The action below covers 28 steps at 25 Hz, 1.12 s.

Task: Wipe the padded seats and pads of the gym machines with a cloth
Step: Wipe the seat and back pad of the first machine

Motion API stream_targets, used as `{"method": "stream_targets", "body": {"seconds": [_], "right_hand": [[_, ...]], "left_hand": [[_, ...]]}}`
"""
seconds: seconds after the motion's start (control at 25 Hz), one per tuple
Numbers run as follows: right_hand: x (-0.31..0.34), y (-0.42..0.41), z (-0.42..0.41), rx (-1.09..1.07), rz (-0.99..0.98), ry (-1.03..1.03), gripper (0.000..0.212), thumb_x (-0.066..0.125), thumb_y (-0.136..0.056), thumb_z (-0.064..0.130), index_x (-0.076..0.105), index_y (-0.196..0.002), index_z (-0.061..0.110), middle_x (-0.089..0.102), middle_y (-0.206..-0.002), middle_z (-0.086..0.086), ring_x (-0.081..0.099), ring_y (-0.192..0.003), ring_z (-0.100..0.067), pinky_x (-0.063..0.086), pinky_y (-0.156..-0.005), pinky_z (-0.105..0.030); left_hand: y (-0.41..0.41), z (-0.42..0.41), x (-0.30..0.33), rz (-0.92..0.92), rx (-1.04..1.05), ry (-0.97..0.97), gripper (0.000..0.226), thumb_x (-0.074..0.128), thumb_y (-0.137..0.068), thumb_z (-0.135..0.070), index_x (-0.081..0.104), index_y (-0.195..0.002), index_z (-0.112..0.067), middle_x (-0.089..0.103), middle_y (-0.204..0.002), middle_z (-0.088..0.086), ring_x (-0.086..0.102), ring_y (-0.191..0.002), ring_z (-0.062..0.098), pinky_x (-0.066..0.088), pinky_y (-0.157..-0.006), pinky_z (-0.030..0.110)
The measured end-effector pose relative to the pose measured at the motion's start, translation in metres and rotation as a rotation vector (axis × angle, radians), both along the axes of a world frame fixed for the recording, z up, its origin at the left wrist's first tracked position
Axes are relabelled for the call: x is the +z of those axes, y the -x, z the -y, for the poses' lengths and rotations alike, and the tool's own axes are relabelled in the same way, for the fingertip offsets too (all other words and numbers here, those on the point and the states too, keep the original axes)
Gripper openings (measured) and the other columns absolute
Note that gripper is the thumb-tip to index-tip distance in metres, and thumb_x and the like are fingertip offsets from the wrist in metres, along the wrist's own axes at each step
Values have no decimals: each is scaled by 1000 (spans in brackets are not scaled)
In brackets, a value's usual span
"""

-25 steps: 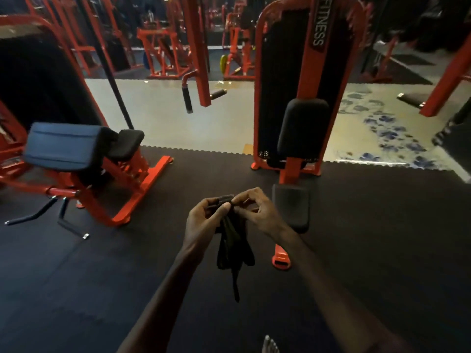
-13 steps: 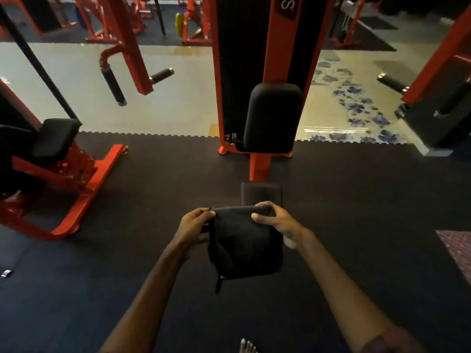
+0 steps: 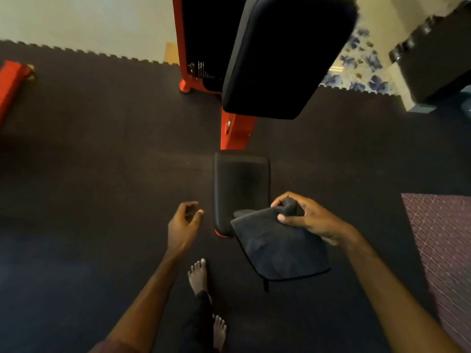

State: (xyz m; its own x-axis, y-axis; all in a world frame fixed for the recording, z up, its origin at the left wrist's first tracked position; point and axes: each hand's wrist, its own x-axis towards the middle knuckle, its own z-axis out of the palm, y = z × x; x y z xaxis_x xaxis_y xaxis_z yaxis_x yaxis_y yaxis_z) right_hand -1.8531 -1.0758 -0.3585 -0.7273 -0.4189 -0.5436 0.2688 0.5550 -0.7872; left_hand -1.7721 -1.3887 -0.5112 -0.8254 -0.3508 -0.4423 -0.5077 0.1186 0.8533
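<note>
Since half a second ago, the left hand (image 3: 184,224) has let go of the cloth (image 3: 277,247) and hangs loosely curled, holding nothing. Only the right hand (image 3: 303,217) pinches the cloth's top corner, the rest draping below it over the seat pad (image 3: 240,184).

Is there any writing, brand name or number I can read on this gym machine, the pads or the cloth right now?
None can be read.
Red machine frame: no lettering in view.
Back pad and seat pad: plain black.
Cloth held by the right hand: no label visible.
Pale marks at the foot of the weight stack: too small and blurred to read.
</note>
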Motion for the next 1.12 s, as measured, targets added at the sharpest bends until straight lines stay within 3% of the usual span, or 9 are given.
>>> {"method": "stream_targets", "body": {"seconds": [0.16, 0.32, 0.48, 0.6, 0.68, 0.76, 0.84, 0.96, 1.12], "right_hand": [[-28, 92, 2, 191, 32, -109, 17, 76, -97, 15, 70, -113, 15, 70, -117, -4, 68, -114, -24, 56, -98, -43], [-43, 151, 9, 293, 130, -101, 19, 74, -98, 16, 69, -116, 12, 70, -119, -3, 69, -112, -20, 59, -95, -34], [-116, 200, 23, 333, -46, -127, 18, 74, -98, 10, 69, -115, 16, 70, -115, 3, 65, -110, -6, 51, -95, -21], [-194, 225, 34, 282, -328, -320, 36, 72, -97, 12, 59, -128, 23, 62, -127, -1, 61, -119, -14, 51, -100, -36], [-225, 227, 38, 268, -542, -534, 67, 74, -95, 22, 40, -152, 29, 45, -150, -6, 49, -136, -28, 47, -108, -48], [-238, 213, 30, 255, -715, -569, 87, 72, -95, 41, 20, -165, 31, 23, -168, -7, 30, -152, -34, 37, -118, -59], [-240, 186, 22, 270, -761, -528, 98, 61, -92, 70, 9, -167, 37, 3, -175, -4, 8, -161, -36, 21, -122, -66], [-260, 147, 15, 423, -704, -675, 115, 43, -77, 99, -3, -166, 41, -15, -175, -7, -12, -159, -46, 15, -116, -79], [-288, 139, 23, 415, -745, -716, 104, 42, -87, 88, 7, -168, 33, -14, -174, -16, -16, -156, -53, 19, -117, -79]], "left_hand": [[41, -13, -66, -73, -13, 104, 45, 68, -102, -29, 56, -145, -23, 60, -142, -5, 57, -130, 10, 48, -107, 34], [56, -34, -93, -47, -26, 111, 54, 59, -107, -38, 41, -158, -28, 44, -159, -7, 42, -146, 10, 40, -116, 37], [72, -63, -119, -21, -32, 143, 58, 50, -110, -40, 32, -163, -26, 37, -166, -4, 36, -152, 12, 36, -124, 44], [85, -90, -137, -9, -29, 206, 59, 41, -112, -42, 25, -166, -24, 27, -172, -4, 27, -157, 11, 32, -127, 44], [90, -104, -144, -2, 0, 267, 59, 34, -113, -45, 20, -168, -26, 20, -175, -5, 21, -159, 9, 30, -126, 39], [87, -117, -147, 5, 33, 356, 59, 31, -114, -44, 16, -169, -28, 15, -176, -6, 22, -159, 11, 35, -119, 37], [85, -127, -151, 29, 76, 484, 58, 30, -114, -42, 16, -169, -29, 16, -176, -6, 28, -158, 16, 45, -109, 41], [86, -138, -159, 88, 92, 598, 56, 27, -115, -42, 16, -169, -29, 18, -176, -6, 33, -156, 20, 56, -99, 48], [88, -140, -162, 108, 106, 686, 59, 25, -112, -45, 19, -168, -27, 22, -174, -5, 38, -154, 21, 58, -91, 47]]}}
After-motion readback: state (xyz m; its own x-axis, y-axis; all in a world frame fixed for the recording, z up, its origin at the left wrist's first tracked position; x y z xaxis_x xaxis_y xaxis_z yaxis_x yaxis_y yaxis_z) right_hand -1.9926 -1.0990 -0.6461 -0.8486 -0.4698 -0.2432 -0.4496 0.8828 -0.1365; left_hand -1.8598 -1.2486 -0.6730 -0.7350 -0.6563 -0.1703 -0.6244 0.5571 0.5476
